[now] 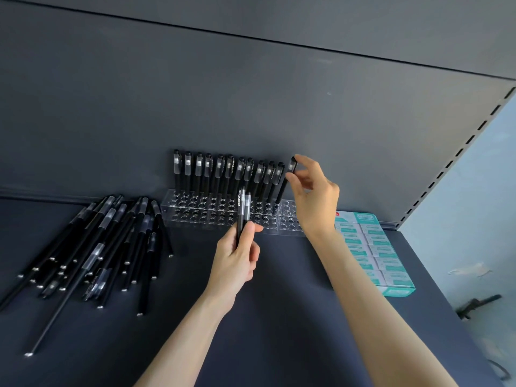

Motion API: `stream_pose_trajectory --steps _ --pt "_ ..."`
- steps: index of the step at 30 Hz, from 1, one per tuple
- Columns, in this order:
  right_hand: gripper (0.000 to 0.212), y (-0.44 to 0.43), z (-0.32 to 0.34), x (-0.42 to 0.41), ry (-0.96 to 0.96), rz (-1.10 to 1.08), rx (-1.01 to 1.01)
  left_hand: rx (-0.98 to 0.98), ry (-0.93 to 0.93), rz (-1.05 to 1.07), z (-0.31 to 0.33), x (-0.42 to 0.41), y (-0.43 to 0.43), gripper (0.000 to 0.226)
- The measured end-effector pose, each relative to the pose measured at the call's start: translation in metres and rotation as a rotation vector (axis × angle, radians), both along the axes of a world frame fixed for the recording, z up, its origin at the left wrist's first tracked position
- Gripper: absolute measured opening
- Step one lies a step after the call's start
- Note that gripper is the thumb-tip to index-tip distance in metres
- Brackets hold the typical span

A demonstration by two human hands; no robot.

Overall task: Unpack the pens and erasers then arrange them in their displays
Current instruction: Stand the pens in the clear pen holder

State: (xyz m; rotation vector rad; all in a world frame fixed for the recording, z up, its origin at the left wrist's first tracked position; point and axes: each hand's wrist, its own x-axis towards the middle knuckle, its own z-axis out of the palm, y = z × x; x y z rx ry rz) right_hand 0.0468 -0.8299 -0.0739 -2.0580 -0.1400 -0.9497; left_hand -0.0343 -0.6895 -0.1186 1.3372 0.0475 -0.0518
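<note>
Pinching cap of black pen (284, 185), right hand (314, 194) holds it tilted, tip at clear rack (195, 216) back row, right end. Left hand (237, 261) grips two pens (243, 210), hiding middle holes. Loose pens (97, 247) left; teal eraser boxes (374, 247) right; print unreadable.

Bare left grip (237, 261), bare right grip (315, 196), slim unclothed forearms (190, 331).

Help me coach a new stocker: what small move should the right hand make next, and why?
Probably ease the tilted black pen upright in the clear acrylic holder and release: the right hand pinches its cap, its lower end meets the back row, while the left hand holds two more pens.
</note>
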Motion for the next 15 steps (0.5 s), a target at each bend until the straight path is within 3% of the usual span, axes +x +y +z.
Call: stream_pose_trajectory --steps 10,13,15 --pt "0.027 -0.001 -0.005 -0.01 0.0 -0.023 -0.043 -0.01 -0.004 -0.015 0.0 -0.002 -0.001 0.023" --pt "0.025 -0.001 -0.005 -0.024 0.022 0.021 0.104 -0.012 -0.008 -0.057 0.001 -0.002 -0.002 0.022" --pt "0.017 0.001 -0.006 -0.036 0.132 0.159 0.227 -0.005 -0.004 -0.11 0.001 -0.002 -0.002 0.021"
